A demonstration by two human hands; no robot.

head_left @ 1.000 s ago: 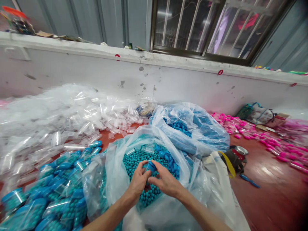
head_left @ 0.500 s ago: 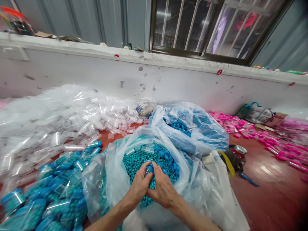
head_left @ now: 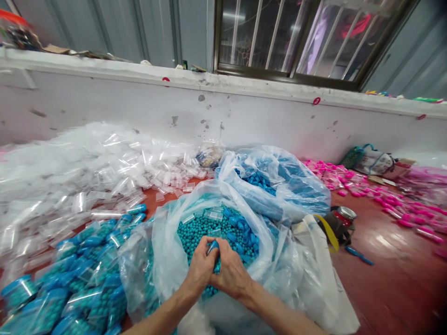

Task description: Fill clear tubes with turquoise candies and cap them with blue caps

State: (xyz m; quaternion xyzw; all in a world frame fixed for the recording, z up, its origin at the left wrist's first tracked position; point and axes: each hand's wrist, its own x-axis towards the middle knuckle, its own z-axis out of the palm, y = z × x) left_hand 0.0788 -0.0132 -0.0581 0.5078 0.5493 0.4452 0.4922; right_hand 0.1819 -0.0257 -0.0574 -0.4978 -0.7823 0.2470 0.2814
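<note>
My left hand and my right hand are pressed together over a clear plastic bag full of teal beads. Between the fingertips of both hands sits a small blue-capped container, mostly hidden by my fingers. Blue caps lie on the beads just beyond my hands. A second clear bag holding blue pieces stands behind and to the right.
Filled blue-capped packets pile up at the left front. A heap of empty clear packets covers the left. Pink items are scattered at the right on the red floor. A small jar sits beside the bags. A white wall rises behind.
Both hands have drawn closer to me and closed more tightly around the small container, dipping lower into the beads. The view has shifted slightly.
</note>
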